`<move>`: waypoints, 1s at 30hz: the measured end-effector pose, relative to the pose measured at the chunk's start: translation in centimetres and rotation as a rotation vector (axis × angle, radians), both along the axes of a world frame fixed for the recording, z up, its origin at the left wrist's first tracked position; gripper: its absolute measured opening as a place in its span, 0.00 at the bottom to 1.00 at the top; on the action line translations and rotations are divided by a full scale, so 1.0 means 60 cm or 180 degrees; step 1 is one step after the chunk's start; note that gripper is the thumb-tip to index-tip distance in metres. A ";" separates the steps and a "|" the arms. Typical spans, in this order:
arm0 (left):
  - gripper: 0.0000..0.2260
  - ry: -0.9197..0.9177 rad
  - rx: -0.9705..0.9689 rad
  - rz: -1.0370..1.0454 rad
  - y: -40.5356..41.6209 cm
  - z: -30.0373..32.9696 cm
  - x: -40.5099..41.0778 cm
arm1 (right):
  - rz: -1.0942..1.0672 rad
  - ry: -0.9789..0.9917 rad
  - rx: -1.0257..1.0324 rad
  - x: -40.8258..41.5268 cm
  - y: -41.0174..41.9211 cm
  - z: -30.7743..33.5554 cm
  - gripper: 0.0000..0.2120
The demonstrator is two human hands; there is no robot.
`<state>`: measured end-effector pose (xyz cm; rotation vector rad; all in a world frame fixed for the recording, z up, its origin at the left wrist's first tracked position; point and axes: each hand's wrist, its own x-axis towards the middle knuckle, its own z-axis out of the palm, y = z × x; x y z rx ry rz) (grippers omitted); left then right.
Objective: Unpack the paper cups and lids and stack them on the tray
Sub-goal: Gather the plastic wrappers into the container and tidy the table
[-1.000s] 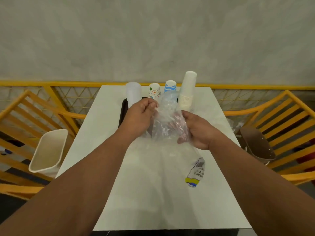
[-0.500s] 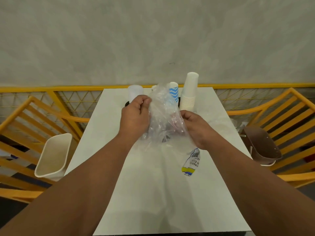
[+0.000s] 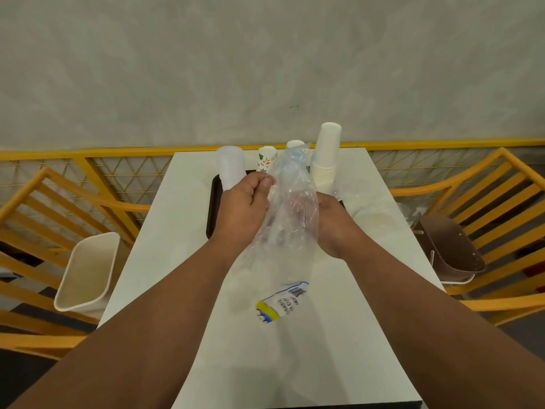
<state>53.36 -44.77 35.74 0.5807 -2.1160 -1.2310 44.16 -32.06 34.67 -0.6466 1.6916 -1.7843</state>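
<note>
- Grey plaster wall rises behind a white table [image 3: 295,364], with yellow railing and wooden chairs on both sides.
- Dark tray [image 3: 213,208] sits at the far end of the table, largely covered by the hands and the bag.
- On or at the tray stand a frosted stack [image 3: 231,166], a printed cup [image 3: 267,158], a blue-patterned cup [image 3: 295,144] and a tall white cup stack [image 3: 326,156].
- Left hand [image 3: 246,211] has its fingers curled, thumb and fingertips pinching the upper edge of a clear plastic bag [image 3: 290,214].
- Right hand [image 3: 334,222] is closed on the bag's other side; its fingers are hidden behind the plastic.
- Bag hangs between the hands above the table, its printed label end [image 3: 281,299] trailing toward the viewer.
- Judging by the stacks already standing, much of the unpacking looks done; this bag looks like spent or nearly spent wrapping.
- Whether anything is left inside the bag is hard to tell through the crumpled film.
- Faint pale round shapes on the table right of the hands may be lids; they are too washed out to confirm.
- A cream bin [image 3: 85,270] sits on the left, a brown one [image 3: 451,249] on the right.
</note>
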 end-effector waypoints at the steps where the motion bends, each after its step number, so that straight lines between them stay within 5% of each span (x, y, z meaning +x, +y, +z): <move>1: 0.06 -0.0020 0.0000 0.0021 -0.001 -0.001 -0.001 | 0.0051 -0.0157 -0.0016 -0.004 0.002 0.000 0.12; 5: 0.09 -0.0139 -0.0279 0.0217 -0.011 -0.008 -0.008 | 0.0158 -0.0929 -0.0178 -0.016 0.011 0.000 0.10; 8: 0.10 -0.0253 -0.0971 0.0333 -0.011 -0.007 -0.006 | 0.0449 -0.1386 -0.0540 -0.030 0.022 0.004 0.29; 10: 0.11 -0.0317 -0.1195 0.0270 -0.007 -0.010 -0.003 | 0.0737 -0.0777 -0.0382 -0.036 0.020 -0.001 0.30; 13: 0.10 -0.0389 -0.0903 0.0126 -0.011 -0.017 -0.004 | 0.0348 0.0096 -0.0019 -0.042 0.014 -0.011 0.14; 17: 0.08 -0.0758 -0.0222 -0.0494 -0.039 -0.021 0.002 | 0.0007 0.0179 0.0082 -0.049 0.023 -0.016 0.09; 23: 0.13 -0.0821 -0.0293 -0.0882 -0.035 -0.005 -0.010 | -0.0114 0.0654 0.0355 -0.055 0.030 -0.012 0.07; 26: 0.04 -0.0628 0.0038 -0.0926 -0.023 0.002 -0.024 | 0.0148 0.0561 0.0490 -0.055 0.033 0.003 0.05; 30: 0.06 -0.0651 0.0115 -0.0973 -0.026 -0.004 -0.027 | -0.0009 0.0922 0.0713 -0.050 0.037 -0.003 0.09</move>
